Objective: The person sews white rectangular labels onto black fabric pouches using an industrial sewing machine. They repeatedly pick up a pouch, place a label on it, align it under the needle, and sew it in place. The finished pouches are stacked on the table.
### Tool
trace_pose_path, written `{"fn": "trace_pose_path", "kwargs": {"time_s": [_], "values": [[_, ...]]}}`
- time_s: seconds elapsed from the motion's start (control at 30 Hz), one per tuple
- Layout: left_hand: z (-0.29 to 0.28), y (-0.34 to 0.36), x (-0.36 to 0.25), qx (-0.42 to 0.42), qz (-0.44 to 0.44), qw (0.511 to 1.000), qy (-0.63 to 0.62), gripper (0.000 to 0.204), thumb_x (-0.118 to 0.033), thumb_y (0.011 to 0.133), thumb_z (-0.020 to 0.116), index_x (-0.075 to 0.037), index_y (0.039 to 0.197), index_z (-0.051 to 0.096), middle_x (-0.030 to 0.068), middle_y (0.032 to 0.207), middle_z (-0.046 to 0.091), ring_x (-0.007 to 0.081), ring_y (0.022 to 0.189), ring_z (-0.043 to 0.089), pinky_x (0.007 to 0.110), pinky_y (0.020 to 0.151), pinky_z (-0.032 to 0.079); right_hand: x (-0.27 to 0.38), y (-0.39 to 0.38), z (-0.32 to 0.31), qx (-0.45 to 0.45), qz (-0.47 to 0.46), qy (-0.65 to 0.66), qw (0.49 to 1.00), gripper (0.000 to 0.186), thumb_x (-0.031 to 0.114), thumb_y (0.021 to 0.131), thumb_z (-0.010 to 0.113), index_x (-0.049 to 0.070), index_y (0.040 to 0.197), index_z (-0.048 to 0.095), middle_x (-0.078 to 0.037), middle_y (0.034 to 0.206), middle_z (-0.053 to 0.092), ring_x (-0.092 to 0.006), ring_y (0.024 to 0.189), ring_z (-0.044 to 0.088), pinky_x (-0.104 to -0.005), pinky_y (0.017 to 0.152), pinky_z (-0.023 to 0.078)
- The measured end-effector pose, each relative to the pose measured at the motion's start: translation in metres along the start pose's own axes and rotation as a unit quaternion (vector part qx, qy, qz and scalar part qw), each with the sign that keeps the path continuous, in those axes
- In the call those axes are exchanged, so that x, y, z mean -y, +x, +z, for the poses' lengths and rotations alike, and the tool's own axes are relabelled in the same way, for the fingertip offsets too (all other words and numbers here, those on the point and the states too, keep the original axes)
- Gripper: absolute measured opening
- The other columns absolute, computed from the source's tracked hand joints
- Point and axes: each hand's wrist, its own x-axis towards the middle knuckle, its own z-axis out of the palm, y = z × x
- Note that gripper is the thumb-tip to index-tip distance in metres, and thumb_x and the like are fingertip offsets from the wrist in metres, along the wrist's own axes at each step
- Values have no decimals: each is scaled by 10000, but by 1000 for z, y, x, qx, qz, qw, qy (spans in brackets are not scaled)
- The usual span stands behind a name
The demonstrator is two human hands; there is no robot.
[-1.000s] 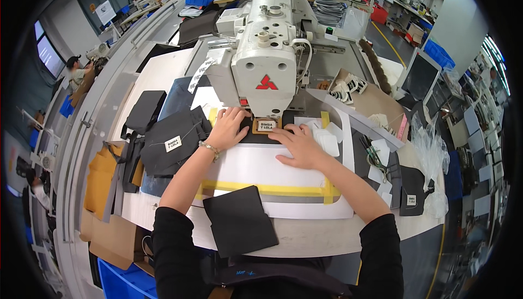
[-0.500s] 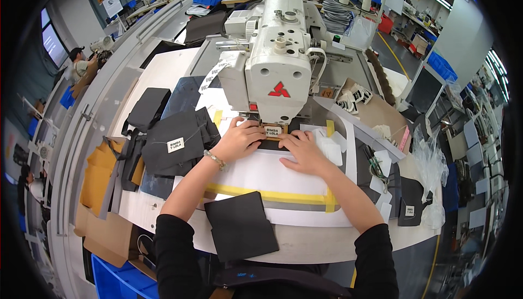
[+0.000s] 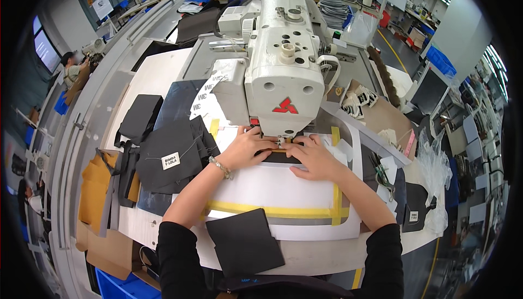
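Under the needle of a white sewing machine (image 3: 283,94), a small label in a tan frame (image 3: 281,144) rests on a dark piece (image 3: 280,158), partly covered by my fingers. My left hand (image 3: 244,149) is open, pressing with bent fingers at the left of the label. My right hand (image 3: 313,158) is open too, fingertips pressing at the right side, thumb apart lower down. Both lie over a white template board (image 3: 272,190) edged with yellow tape (image 3: 275,210). A loose black square (image 3: 245,242) lies below the board, between my forearms.
Labelled black pieces (image 3: 169,171) are piled left beside mustard pieces (image 3: 95,190) and a cardboard box (image 3: 109,247). A plastic bag (image 3: 433,190), a screen (image 3: 427,92) and a grey rail (image 3: 389,141) stand or lie rightward. A co-worker (image 3: 73,75) works at far left.
My fingers have drawn inward over the framed label, which is now mostly hidden. The machine and my hands appear slightly farther right and lower in view.
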Motion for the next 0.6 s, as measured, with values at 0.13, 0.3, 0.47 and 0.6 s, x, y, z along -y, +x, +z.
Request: {"fn": "trace_pose_path", "kwargs": {"time_s": [0.13, 0.3, 0.47, 0.6], "values": [[6, 4, 3, 18, -1, 1000, -15, 277, -159, 823, 653, -232, 1083, 716, -55, 1180, 675, 225, 1116, 510, 414, 901, 308, -5, 2, 2, 4, -2, 10, 1000, 369, 286, 807, 680, 89, 1095, 560, -45, 1267, 597, -262, 1155, 501, -464, 972, 341], [1, 1, -1, 37, -14, 999, -18, 279, -189, 848, 634, -224, 1115, 704, -39, 1136, 684, 229, 1089, 524, 407, 916, 315, -7, 6, 4, 1, -6, 17, 1000, 366, 292, 806, 675, 93, 1091, 560, -38, 1269, 598, -244, 1120, 514, -432, 956, 346], [0, -4, 3, -41, -4, 999, -1, 287, -213, 803, 723, -227, 1089, 727, -8, 1041, 690, 265, 998, 560, 445, 912, 337, -6, 4, 5, -1, 1, -9, 1000, 342, 288, 809, 671, 100, 1071, 560, -32, 1267, 603, -222, 1081, 527, -406, 920, 360], [3, -12, 15, -31, -33, 999, -24, 265, -235, 804, 735, -214, 1067, 721, -34, 1083, 655, 229, 1119, 519, 464, 958, 315, -4, 7, 3, 5, -1, -4, 1000, 328, 280, 811, 668, 98, 1063, 564, -31, 1263, 607, -219, 1061, 534, -395, 898, 365]]}}
